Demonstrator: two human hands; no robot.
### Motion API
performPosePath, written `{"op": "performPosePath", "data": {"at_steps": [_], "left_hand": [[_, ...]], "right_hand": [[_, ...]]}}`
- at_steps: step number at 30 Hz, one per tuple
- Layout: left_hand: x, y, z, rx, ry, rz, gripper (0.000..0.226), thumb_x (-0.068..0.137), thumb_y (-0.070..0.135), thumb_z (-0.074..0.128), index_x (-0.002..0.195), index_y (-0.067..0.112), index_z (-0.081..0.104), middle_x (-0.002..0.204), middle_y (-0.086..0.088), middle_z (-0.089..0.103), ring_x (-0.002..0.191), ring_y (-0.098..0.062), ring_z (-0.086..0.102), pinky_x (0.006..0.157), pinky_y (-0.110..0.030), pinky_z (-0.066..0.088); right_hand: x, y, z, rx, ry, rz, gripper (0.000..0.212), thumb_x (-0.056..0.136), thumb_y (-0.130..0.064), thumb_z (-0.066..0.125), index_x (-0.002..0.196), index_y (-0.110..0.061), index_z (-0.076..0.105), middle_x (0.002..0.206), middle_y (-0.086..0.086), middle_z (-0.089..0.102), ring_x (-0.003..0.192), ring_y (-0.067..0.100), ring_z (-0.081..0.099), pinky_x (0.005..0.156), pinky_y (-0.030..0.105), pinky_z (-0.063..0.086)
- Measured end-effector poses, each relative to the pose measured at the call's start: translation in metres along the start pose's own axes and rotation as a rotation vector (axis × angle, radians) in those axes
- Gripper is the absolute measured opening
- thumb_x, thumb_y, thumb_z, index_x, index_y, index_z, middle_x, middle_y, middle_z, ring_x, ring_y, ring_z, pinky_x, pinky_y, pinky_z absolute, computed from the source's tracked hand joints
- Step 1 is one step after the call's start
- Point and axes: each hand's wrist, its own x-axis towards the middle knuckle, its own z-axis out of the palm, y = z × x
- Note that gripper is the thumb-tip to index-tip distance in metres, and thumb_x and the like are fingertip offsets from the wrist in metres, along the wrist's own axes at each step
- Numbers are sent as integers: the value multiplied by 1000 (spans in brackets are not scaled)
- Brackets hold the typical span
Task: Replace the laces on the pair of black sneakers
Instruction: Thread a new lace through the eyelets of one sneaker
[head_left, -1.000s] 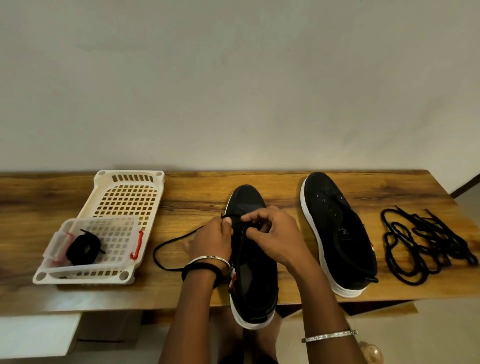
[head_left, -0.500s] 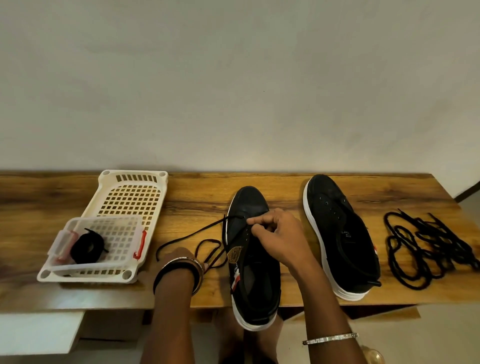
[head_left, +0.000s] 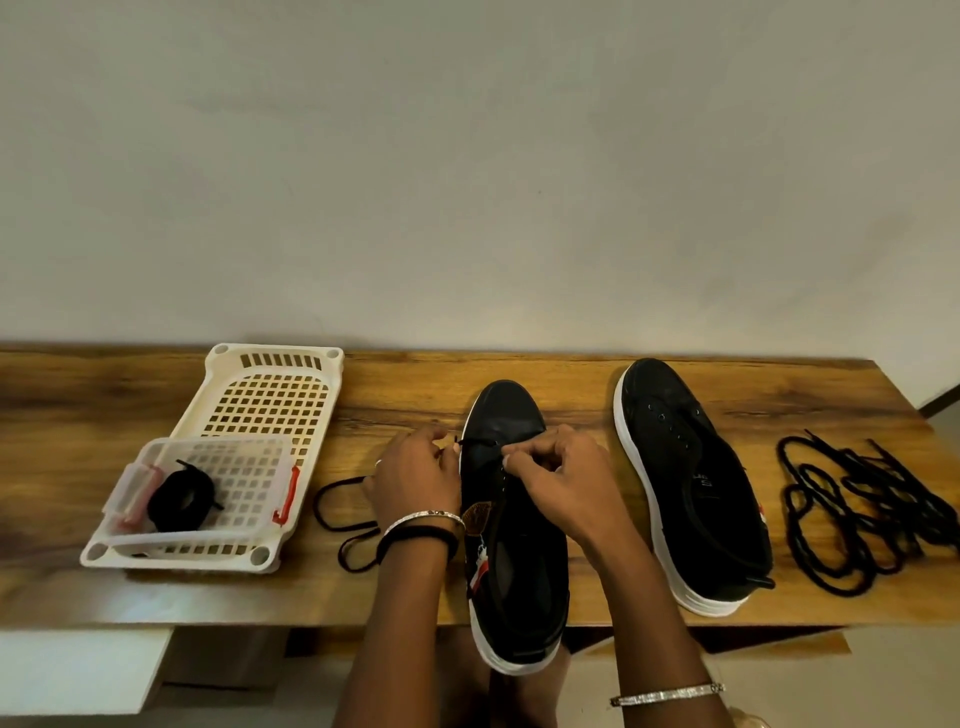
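**Lacing begun at the toe end of the near sneaker**

Nearest: the heel of the near sneaker (head_left: 519, 571) overhangs the front edge of the table (head_left: 208, 597), toe pointing away. Judgement: a hard tug toward the body could tip it off. Better to pull the lace sideways, or press the shoe down while tightening.

Just beyond, both hands work at the toe end of the eyelet row. The left hand (head_left: 415, 483) has its fingers curled and pinches the new lace (head_left: 480, 442) near its tip, just left of the shoe. The right hand (head_left: 563, 478) pinches the same lace where it meets the right-side eyelets. Fingertips hide the exact hole. One short bar crosses the tongue; the eyelets nearer the heel look unthreaded. An early stage.

To do this step well:
- Even the two ends before the first cross.
- Keep the lace flat, not twisted.
- Enter every eyelet from the same side.
- Slack lies in loops on the table beside the left wrist. Let it feed freely so it does not knot.

Farther out, the second sneaker (head_left: 691, 488) stands to the right, well apart, with no lace in its eyelets. Its replacement is probably the coiled lace (head_left: 182, 501) in the clear box (head_left: 223, 444) inside the white basket (head_left: 275, 353) at left. The old laces (head_left: 862, 509) lie heaped at the far right. Keep them clear of the new ones.
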Motion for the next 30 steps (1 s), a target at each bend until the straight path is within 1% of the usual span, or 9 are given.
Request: {"op": "performPosePath", "data": {"at_steps": [4,10,12,15,18,22,26,28,30], "left_hand": [[6,3,4,-100,-32,-1,20,92,26,66,111,29,72,97,2,73,92,-19,67,70,-29,49],[10,0,5,-234,27,-16,12,91,27,69,100,25,76,94,2,74,83,-15,66,68,-26,48],[14,3,-8,-390,103,-49,12,92,26,68,101,20,74,91,2,73,80,-15,67,64,-23,46],[22,9,-42,-832,263,-88,4,95,18,64,97,20,68,85,0,75,69,-12,71,58,-20,51],[29,5,-85,-1074,467,-21,5,97,17,60,100,16,64,91,-4,76,77,-17,73,56,-25,52],[30,4,-129,-1148,627,134,7,97,19,57,102,21,62,101,-3,72,91,-18,71,64,-24,54],[24,18,-127,-1008,553,296,7,97,22,58,99,25,64,96,10,67,89,-10,63,74,-33,54],[21,25,-117,-923,504,363,9,98,18,56,104,18,64,104,4,68,101,-14,63,89,-36,52],[19,28,-112,-995,429,372,9,100,14,54,105,15,61,106,-4,70,105,-19,66,94,-36,50]], "right_hand": [[2,4,2,-12,-6,5,13,89,-18,72,93,-26,81,76,-27,62,85,-6,62,84,32,58],[5,9,1,34,-36,14,14,90,-17,71,95,-25,81,89,-20,67,94,0,64,89,34,57],[5,9,1,58,-49,19,14,91,-17,70,96,-25,81,90,-19,69,93,-2,65,89,33,58],[4,10,0,87,-62,22,13,92,-19,70,96,-26,80,94,-17,70,96,1,66,89,35,58],[3,10,-1,84,-61,34,12,92,-20,70,96,-26,80,94,-18,68,97,2,64,90,35,58],[3,7,0,85,-56,48,12,93,-19,70,97,-25,80,89,-21,67,92,-2,64,90,32,57],[1,8,-3,210,-29,129,14,93,-19,69,100,-27,78,98,-13,73,97,5,66,88,33,58],[0,9,-9,269,18,165,16,94,-17,68,101,-28,76,102,-10,73,94,8,67,78,25,57],[0,11,-15,300,66,189,17,95,-13,66,101,-25,76,100,-8,72,87,6,66,64,13,50]]}}
